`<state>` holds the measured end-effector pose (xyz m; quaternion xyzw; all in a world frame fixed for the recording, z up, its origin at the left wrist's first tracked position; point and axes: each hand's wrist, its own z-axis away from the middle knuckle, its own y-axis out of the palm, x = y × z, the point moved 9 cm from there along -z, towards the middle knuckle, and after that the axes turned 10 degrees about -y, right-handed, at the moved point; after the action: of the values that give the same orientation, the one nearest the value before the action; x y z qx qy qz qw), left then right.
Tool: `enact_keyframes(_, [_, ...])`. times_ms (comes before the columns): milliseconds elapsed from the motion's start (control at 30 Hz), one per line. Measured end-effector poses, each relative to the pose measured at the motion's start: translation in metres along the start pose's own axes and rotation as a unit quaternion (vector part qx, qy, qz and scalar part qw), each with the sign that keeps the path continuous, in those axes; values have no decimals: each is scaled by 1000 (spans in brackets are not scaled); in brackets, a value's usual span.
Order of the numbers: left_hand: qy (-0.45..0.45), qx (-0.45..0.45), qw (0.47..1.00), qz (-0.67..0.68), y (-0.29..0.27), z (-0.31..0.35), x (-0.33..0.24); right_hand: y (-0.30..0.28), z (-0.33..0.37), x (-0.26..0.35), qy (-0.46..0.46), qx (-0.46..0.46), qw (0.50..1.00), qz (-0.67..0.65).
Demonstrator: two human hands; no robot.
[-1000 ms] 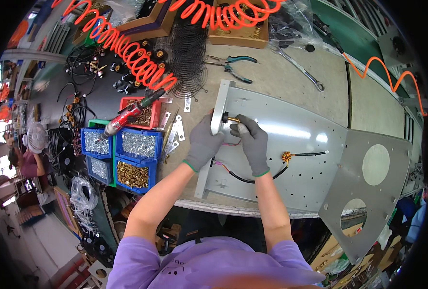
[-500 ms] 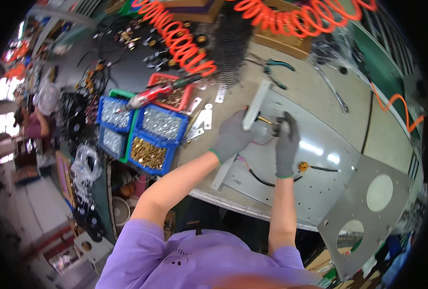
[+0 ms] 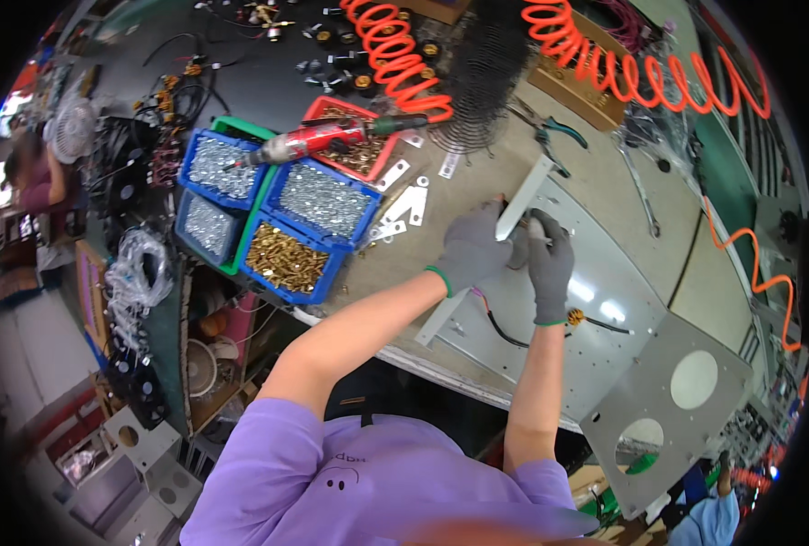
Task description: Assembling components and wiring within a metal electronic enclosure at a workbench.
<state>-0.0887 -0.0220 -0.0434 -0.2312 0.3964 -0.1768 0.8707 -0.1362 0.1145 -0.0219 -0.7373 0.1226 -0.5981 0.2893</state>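
Note:
Both hands wear grey gloves with green cuffs. My left hand [image 3: 475, 249] is closed around the raised flange [image 3: 525, 198] of a light grey sheet-metal panel [image 3: 596, 264]. Some of its fingers show on the panel's inner side. Close by, my right hand [image 3: 552, 266] has bent fingers drawn together just inside that flange; whatever they pinch is hidden. Below the hands, a black cable [image 3: 505, 335] with a pinkish wire end lies across the panel. Beside my right wrist sits a yellow-and-black wound coil [image 3: 576, 317] with a dark lead.
Left of the panel, blue bins [image 3: 324, 202] hold screws, with a red power screwdriver [image 3: 318, 138] across them and a red bin [image 3: 368, 162]. Flat metal tabs [image 3: 417, 202], pliers [image 3: 550, 132] and a wrench [image 3: 641, 196] lie around. A plate with round holes [image 3: 668, 409] overhangs the front right.
My right hand has moved left against the flange, closer to my left hand. The brass-coloured piece seen between them is now covered. The whole view has shifted.

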Motion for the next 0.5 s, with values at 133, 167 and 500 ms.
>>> enact_keyframes(133, [-5,-24,1000,-5,-8,-3,7,9,-4,-2,-1,41,999,-11])
enact_keyframes(167, [14,-8,1000,8,-5,-2,3,15,-5,-13,42,68,994,-79])
enact_keyframes(500, [59,-98,993,-12,-14,6,-3,16,-9,-32,64,89,987,-119])
